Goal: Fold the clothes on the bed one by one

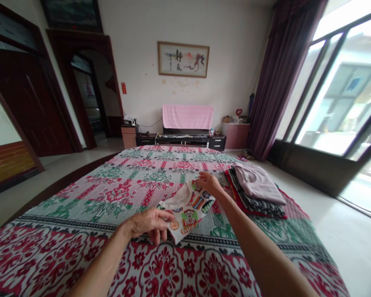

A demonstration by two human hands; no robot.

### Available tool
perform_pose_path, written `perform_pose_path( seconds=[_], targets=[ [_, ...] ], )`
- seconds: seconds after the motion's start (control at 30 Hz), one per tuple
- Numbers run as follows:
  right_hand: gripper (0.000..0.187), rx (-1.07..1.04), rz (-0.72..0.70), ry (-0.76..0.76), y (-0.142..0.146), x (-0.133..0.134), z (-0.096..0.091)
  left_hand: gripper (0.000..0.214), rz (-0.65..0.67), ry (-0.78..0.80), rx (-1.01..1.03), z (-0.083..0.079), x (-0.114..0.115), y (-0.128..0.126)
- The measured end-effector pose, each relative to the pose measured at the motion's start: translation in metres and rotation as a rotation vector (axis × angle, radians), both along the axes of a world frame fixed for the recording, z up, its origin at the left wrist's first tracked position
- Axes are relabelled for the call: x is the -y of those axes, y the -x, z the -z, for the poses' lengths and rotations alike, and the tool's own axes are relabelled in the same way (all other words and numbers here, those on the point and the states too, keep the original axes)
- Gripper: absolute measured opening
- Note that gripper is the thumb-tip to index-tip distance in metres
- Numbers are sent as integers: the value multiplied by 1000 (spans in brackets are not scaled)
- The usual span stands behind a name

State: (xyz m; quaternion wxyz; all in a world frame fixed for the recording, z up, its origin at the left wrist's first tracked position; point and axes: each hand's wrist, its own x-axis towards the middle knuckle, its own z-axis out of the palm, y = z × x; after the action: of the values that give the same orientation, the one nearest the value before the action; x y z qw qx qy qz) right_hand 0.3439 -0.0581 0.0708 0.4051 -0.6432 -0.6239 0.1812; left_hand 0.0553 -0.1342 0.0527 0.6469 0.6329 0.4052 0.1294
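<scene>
A small white garment (188,208) with colourful cartoon prints lies folded on the bed (117,194), which has a red, green and white floral cover. My left hand (150,225) pinches the garment's near corner, fingers closed on the cloth. My right hand (208,181) grips its far corner. Both arms reach out over the bed's near half.
A stack of folded clothes (256,189), topped by a pale pink piece, sits on the bed's right side. Beyond the bed a low dark cabinet (181,140) carries something under a pink cloth. Large windows and a purple curtain stand at right, dark wooden doors at left.
</scene>
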Motion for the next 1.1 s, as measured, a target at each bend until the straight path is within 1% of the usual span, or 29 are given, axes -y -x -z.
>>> perform_pose_path(
  seconds=[0.03,0.07,0.13,0.2,0.23,0.27,0.3,0.4,0.43,0.5,0.63,0.8,0.87,0.97,1.03,1.1],
  targets=[
    [34,73,43,-10,-2,1,0,55,-55,-84,-41,0,-3,0],
    [29,154,88,4,-6,3,1,49,-149,-200,-88,2,-6,1],
    [20,322,151,97,-16,11,5,40,-383,-469,-216,8,-15,2],
    [29,437,161,229,-26,21,9,34,-564,-696,-381,17,-23,1],
    [35,459,158,283,-31,26,10,32,-605,-789,-458,22,-26,1],
    [39,453,158,332,-35,30,11,31,-610,-872,-518,27,-28,-1],
    [43,411,155,386,-37,34,11,30,-588,-946,-560,32,-29,-2],
    [53,191,99,554,-40,41,10,30,-464,-1097,-611,43,-30,-8],
    [54,133,77,597,-40,43,10,28,-445,-1119,-616,45,-30,-10],
    [50,86,23,626,-39,44,11,23,-436,-1138,-610,47,-30,-12],
    [35,125,-26,548,-33,45,19,12,-431,-1125,-562,48,-30,-15],
    [31,223,35,378,-24,50,22,9,-483,-1001,-572,40,-24,-22],
    [34,224,53,405,-23,52,21,9,-513,-947,-570,36,-21,-25],
    [36,170,47,493,-23,54,22,10,-526,-888,-567,31,-18,-27],
    [32,161,40,490,-22,52,24,12,-526,-862,-565,30,-17,-28],
    [29,163,67,441,-19,50,26,12,-540,-843,-551,28,-17,-29]
  ],
)
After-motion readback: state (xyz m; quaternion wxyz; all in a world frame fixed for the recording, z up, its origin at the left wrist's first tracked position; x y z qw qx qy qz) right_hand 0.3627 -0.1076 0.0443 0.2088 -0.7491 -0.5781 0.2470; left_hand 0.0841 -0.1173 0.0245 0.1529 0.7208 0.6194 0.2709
